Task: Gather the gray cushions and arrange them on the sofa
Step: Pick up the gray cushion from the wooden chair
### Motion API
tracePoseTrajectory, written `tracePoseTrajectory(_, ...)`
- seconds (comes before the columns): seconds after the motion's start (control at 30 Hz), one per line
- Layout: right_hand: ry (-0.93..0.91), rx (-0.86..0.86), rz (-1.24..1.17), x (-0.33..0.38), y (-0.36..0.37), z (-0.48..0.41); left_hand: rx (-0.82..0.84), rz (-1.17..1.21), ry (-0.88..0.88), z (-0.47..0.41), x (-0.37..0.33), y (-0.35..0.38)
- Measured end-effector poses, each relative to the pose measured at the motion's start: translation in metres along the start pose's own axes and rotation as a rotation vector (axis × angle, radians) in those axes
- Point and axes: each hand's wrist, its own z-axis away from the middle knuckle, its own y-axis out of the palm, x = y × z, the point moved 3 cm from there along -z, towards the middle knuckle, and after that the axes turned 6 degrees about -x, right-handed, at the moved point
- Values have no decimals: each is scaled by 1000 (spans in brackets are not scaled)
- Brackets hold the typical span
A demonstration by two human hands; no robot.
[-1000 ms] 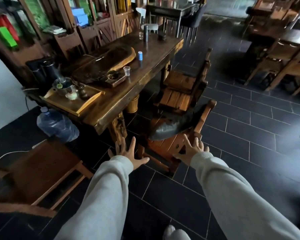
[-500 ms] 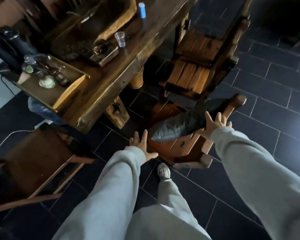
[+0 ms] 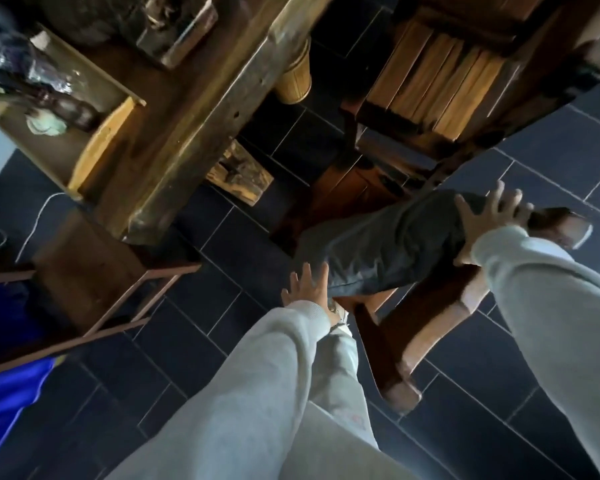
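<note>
A gray cushion lies across the seat of the nearest wooden chair, leaning toward its backrest. My right hand rests on the cushion's far right end, fingers spread over it and thumb on its top edge. My left hand is open with fingers apart, just at the cushion's near left corner; I cannot tell whether it touches. Both arms wear light gray sleeves. No sofa is in view.
A heavy wooden table with a tea tray stands at the upper left. A second wooden chair sits behind the first. A low stool is at the left. The floor is dark tile.
I have stepped closer and the view has tilted down. My right hand moved from the chair's frame onto the cushion's right end; my left hand advanced to its left corner.
</note>
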Motion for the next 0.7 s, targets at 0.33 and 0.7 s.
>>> tracePoseTrajectory(0.33, -46, -72, -66, 5, 1, -36, 2, 2, -155, -45, 4, 3)
tracePoseTrajectory(0.7, -55, -176, -302, -5, 8, -47, -84, -33, -112, -67, 6, -8)
